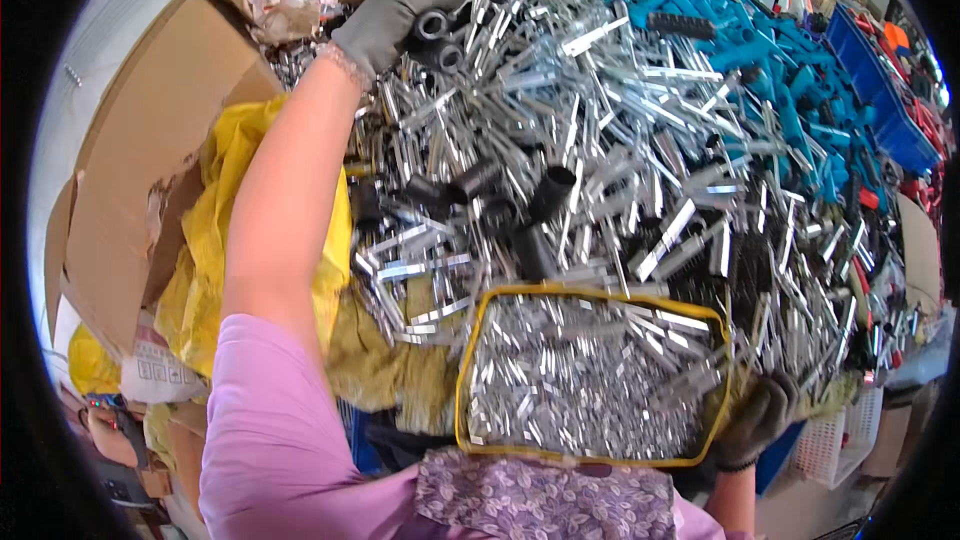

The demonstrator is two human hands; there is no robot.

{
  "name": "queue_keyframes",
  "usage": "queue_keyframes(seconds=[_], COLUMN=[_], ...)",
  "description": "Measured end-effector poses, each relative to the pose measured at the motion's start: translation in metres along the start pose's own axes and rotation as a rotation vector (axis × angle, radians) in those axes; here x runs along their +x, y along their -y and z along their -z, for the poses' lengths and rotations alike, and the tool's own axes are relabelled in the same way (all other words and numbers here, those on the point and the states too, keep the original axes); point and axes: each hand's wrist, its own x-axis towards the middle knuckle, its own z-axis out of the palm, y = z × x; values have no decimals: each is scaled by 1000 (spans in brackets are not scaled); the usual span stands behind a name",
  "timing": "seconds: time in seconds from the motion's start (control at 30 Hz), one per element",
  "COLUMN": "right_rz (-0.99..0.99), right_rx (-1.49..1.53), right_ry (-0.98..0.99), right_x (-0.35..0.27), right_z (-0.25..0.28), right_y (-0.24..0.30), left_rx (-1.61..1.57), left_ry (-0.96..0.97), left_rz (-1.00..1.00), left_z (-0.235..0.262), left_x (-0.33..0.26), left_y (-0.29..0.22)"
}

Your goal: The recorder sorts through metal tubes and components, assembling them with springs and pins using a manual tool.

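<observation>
My left hand (410,15) curls round black tubes (450,58), far left over the metal strips (665,240); my right hand (757,420) sits by the yellow-rimmed tray (560,290), grip blurred, I cannot tell; small metal pieces (580,380) fill the tray before me; I judge work partway, loose tubes (550,195) left among strips

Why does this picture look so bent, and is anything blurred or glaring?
Head view: the fisheye lens likely bows the blue bin near the dark border; same view: bright glare flecks the metal strips; head view again: the right hand looks smeared, perhaps by motion.
</observation>
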Motion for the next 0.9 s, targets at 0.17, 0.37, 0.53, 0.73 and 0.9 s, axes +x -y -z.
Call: queue_keyframes(seconds=[0.17, 0.37, 0.53, 0.73, 0.9], right_rz=[16, 80, -62, -5, 240], right_rx=[-24, 12, 389, 232, -629], right_ry=[-67, 21, -95, 256, 668], right_x=[-1, 8, 5, 53, 46], right_z=[1, 11, 36, 45, 0], right_y=[-2, 14, 19, 55, 61], left_rx=[635, 1473, 947, 482, 243], left_ry=[121, -337, -383, -316, -428], left_rz=[-65, -236, -325, -31, 94], left_z=[-99, -98, -106, -148, -158], left_x=[-108, -148, -251, -454, -555], left_y=[-10, 17, -14, 8, 45])
